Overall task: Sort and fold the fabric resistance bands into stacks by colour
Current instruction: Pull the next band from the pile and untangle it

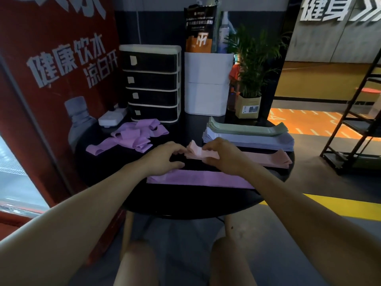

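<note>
The round black table (115,195) carries four colour groups, laid side by side, probably so each stays separate: blue-grey stack (251,141), green stack (243,127) just behind it, pink stack (266,158), one flat purple band (198,179) nearest. A loose purple pile (132,136) waits at left, unsorted. Both hands meet at the pink stack's left end: left hand (165,156) fingertips pinched there, right hand (220,153) fingers curled, lifting the pink band (194,150), likely squaring it. Behind stand a drawer unit (152,85) and potted plant (253,65), beside a red wall poster (57,65).

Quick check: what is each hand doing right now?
Left hand: pinching the left end of the pink band.
Right hand: holding the same pink band, fingers curled over its folded end.
</note>
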{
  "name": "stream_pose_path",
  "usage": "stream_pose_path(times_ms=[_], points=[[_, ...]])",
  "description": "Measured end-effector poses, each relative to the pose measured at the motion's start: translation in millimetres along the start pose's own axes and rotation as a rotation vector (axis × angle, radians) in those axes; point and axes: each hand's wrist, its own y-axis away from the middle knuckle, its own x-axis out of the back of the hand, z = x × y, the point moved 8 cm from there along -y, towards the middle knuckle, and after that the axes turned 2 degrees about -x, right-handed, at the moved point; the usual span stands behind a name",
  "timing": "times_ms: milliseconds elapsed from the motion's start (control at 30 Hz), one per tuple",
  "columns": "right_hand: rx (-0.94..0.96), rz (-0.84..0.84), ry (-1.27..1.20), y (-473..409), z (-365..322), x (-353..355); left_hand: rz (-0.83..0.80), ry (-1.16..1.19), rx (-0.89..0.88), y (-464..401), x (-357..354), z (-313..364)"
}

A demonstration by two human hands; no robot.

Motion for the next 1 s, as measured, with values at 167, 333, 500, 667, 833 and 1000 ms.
stream_pose_path(times_ms=[167,333,500,667,833,1000], points=[[0.066,0.002,-0.067,-50.8,-37.6,-16.7,0.122,-0.016,0.114,6.8,35.2,-50.1],[0.074,-0.038,-0.128,-100.9,-67.2,-43.0,0.222,-0.073,0.223,19.0,65.8,-106.9],[0.082,-0.043,-0.178,-142.6,-83.4,-65.0,0.307,-0.093,0.307,29.2,87.7,-155.2],[0.072,-0.017,-0.198,-182.7,-84.5,-76.2,0.361,-0.115,0.324,25.1,100.1,-182.1],[0.061,0.000,-0.140,-218.5,-77.3,-87.5,0.374,-0.112,0.315,4.2,99.0,-196.4],[0.006,-0.022,-0.060,-239.5,-66.9,-95.5,0.325,-0.110,0.304,-22.7,94.3,-206.3]])
